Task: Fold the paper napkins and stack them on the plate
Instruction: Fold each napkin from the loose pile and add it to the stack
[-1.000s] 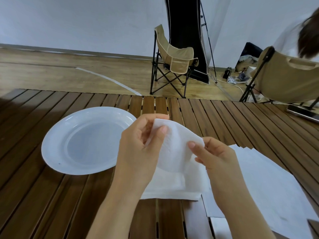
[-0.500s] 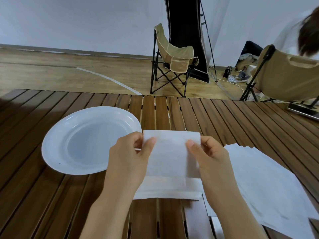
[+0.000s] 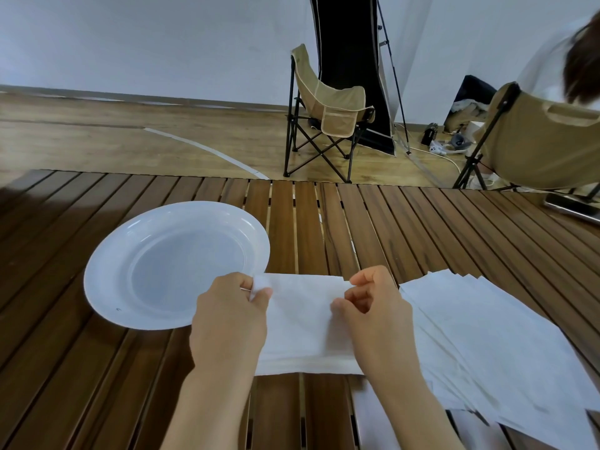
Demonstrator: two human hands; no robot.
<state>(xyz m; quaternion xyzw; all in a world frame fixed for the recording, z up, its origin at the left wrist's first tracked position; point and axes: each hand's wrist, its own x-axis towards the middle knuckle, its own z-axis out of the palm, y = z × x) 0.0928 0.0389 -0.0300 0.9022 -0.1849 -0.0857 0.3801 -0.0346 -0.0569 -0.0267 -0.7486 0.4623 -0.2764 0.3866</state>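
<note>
**Q:** What surface are you working on?

**A:** Dark wooden slats form the table (image 3: 311, 222) in front of you, running away from you toward a pale wood floor.

**Q:** Where is the napkin you're folding, and which way does it lie?

**A:** One folded napkin (image 3: 302, 323) lies flat on the slats directly before you, between your two hands. Its long axis runs left to right, with the near edge toward your body and the far edge level with your fingertips.

**Q:** What are your hands doing?

**A:** Your left hand (image 3: 230, 323) pinches the napkin's far left corner between thumb and fingers. Your right hand (image 3: 376, 316) has its fingers curled at the far right corner, the thumb pressing on the paper and gripping that corner.

**Q:** How many other napkins are there?

**A:** A fanned pile of unfolded napkins (image 3: 493, 345) lies just right of your right hand, overlapping so closely that you cannot count them exactly; several edges show.

**Q:** And the plate?

**A:** One white plate (image 3: 107, 271) sits to the left, its near right rim just beside your left hand. No napkin lies on it.

**Q:** What is farther off?

**A:** Two tan folding chairs: one empty chair (image 3: 324, 115) beyond the table, one occupied chair (image 3: 532, 141) at far right with a person (image 3: 571, 60) partly visible. A phone (image 3: 573, 207) lies at the table's far right edge.
</note>
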